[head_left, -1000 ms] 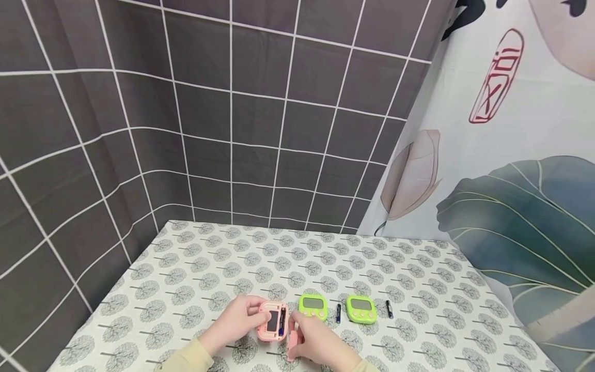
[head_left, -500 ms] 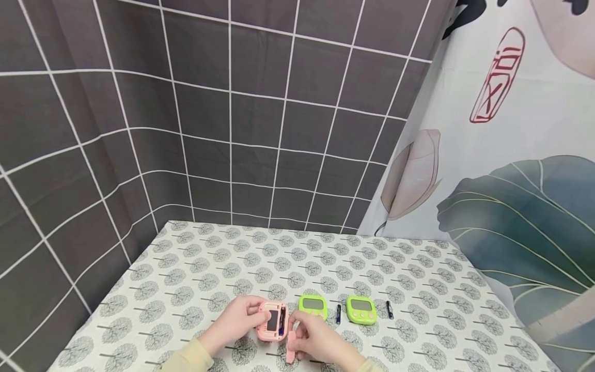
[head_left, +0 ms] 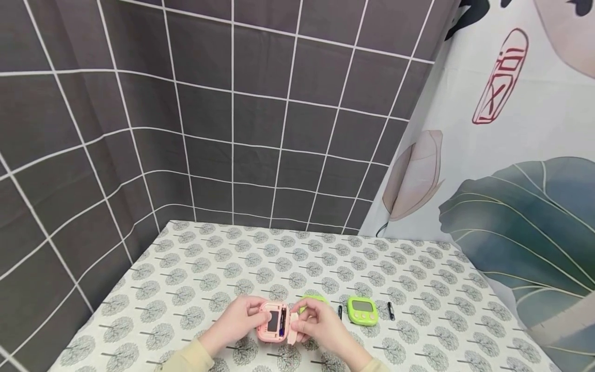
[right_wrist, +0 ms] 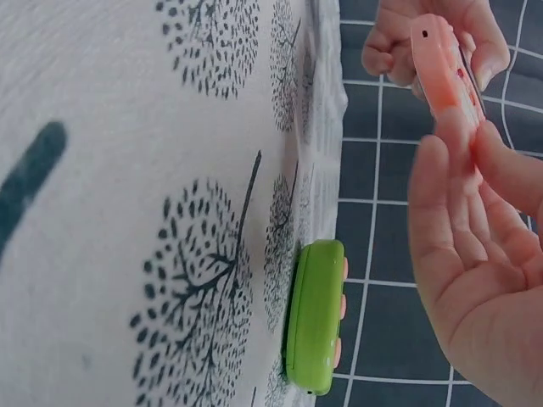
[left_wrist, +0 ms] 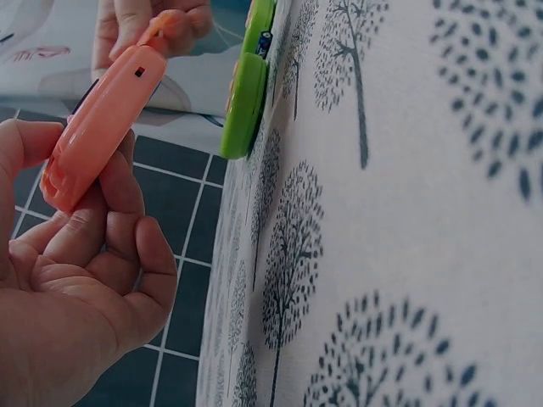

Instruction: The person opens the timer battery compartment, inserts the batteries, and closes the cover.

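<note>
My left hand (head_left: pixel 239 319) holds a pink digital timer (head_left: pixel 271 337) above the table, its back facing up and the thumb on the dark panel. A dark battery (head_left: pixel 282 323) lies in the slot along the timer's right side. Between thumb and fingers, my right hand (head_left: pixel 325 326) pinches a small pink cover (head_left: pixel 292 335) right beside that slot. In the left wrist view the pink timer (left_wrist: pixel 106 127) appears edge-on. The right wrist view shows the right hand's (right_wrist: pixel 484 280) fingers at the timer's near end, where they hide most of the cover.
A green timer (head_left: pixel 362 311) lies on the tree-patterned tablecloth (head_left: pixel 223 284), with a loose battery (head_left: pixel 390 311) to its right. Another green timer (head_left: pixel 317 298) and battery (head_left: pixel 340 312) are partly hidden by my right hand. Dark checked cloth (head_left: pixel 260 129) hangs behind.
My right hand has turned the pink cover and brought it up against the timer's right edge. It now covers more of the nearer green timer. The left hand and pink timer stay put.
</note>
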The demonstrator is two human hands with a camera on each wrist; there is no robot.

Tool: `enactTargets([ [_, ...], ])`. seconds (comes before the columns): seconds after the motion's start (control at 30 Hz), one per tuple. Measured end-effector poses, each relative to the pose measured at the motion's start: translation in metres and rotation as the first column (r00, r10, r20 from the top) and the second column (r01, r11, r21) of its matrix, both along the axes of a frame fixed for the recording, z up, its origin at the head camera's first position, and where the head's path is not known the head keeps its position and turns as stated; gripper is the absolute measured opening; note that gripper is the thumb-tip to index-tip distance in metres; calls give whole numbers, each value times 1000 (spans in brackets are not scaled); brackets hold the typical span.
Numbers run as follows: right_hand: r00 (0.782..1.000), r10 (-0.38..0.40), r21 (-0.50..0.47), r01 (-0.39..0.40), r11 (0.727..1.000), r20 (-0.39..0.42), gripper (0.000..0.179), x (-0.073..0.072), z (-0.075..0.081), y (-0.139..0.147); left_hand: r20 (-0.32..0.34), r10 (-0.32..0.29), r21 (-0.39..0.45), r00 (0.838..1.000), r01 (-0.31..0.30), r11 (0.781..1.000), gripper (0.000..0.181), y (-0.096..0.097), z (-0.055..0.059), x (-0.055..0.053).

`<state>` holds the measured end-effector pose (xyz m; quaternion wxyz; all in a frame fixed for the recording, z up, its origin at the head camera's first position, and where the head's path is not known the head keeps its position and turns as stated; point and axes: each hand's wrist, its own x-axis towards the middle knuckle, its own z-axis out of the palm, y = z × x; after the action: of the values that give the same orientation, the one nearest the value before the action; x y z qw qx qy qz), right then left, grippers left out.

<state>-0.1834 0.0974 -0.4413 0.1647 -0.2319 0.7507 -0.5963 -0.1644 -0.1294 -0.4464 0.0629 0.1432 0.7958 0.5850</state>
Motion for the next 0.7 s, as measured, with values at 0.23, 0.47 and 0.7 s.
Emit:
enactTargets([
  [0.23, 997, -67, -63, 64, 996, -43, 30, 4, 5, -2, 2, -24, 20, 1000, 24, 1000, 33, 2, 1, 0],
  [0.47, 992, -96, -92, 88, 992, -81, 32, 9, 10, -5, 19, -16, 18, 1000, 16, 1000, 31, 4, 1, 1],
  [0.7, 984, -118, -38, 114, 993, -137, 30, 10, 5, -8, 20, -25, 53, 999, 24, 998, 30, 6, -1, 0],
])
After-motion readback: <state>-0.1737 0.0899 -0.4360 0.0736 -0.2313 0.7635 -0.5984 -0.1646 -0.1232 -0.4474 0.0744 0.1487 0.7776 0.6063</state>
